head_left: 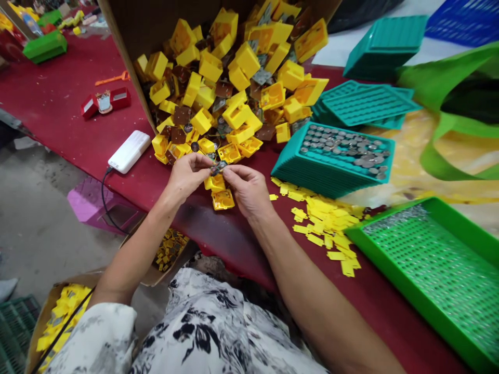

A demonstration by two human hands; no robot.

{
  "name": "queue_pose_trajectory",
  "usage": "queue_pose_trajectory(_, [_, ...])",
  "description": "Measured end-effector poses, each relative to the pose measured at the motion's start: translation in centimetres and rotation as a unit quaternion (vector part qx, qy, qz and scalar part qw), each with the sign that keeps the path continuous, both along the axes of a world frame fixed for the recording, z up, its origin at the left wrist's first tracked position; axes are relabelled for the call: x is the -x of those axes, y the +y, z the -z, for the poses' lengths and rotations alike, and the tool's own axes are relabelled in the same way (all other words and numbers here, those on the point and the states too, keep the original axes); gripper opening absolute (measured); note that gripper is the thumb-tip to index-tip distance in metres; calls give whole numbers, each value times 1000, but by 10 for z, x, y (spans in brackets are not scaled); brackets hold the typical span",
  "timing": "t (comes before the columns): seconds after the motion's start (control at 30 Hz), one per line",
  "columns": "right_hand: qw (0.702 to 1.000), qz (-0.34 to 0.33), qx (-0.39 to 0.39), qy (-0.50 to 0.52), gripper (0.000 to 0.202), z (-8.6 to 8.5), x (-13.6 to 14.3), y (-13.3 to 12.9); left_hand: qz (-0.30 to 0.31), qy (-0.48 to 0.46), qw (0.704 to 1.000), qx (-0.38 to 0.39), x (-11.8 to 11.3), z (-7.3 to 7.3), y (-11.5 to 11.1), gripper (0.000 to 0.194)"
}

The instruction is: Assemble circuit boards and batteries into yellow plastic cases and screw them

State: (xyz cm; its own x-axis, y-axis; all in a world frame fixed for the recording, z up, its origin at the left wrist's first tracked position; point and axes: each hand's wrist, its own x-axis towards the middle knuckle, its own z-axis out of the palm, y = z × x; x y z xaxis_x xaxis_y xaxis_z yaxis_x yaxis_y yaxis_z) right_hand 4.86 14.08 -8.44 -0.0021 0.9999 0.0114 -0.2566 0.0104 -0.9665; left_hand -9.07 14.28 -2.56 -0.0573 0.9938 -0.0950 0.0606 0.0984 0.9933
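Both my hands meet over the front edge of the pile. My left hand [188,176] pinches one end of a small dark electronic part [219,167], and my right hand [248,188] pinches its other end. Fingertips hide much of this part. Just below it, an open yellow plastic case [223,199] lies on the red table, with another yellow piece [214,183] touching it. Behind my hands, many yellow cases [202,120] with dark boards and small round black parts spill from a tipped cardboard box [125,62].
Right of my hands, a stack of teal trays [335,179] holds coin cells [346,143]. Flat yellow covers [323,221] lie beside a green tray [393,249] with small metal pieces. A white power bank [129,151] with a cable sits left, near a purple stool [99,202].
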Motion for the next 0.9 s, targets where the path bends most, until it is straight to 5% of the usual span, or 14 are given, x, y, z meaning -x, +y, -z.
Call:
queue_pose_trajectory(0.27, [995,-32,-42,-82,33,-7,-15,-4,3,31,999,-26,4,5,-3,17])
queue_pose_trajectory(0.4, [994,-2,-36,-100,31,-16,-30,-19,-11,141,990,-25,7,9,-6,16])
queue_pose_trajectory(0.6, [980,142,28,-136,20,-20,-67,-48,-32,347,923,-162,12,4,-26,18])
queue_pose_trajectory(0.7, [973,159,91,-139,18,-17,-80,-57,-49,364,898,-241,3,0,-45,15])
queue_pose_trajectory(0.8, [966,165,137,-143,14,-14,-88,-60,92,338,900,-259,-19,10,-60,20])
queue_pose_trajectory(0.9, [960,169,156,-158,11,-13,-92,-61,217,368,859,-284,-45,30,-61,52])
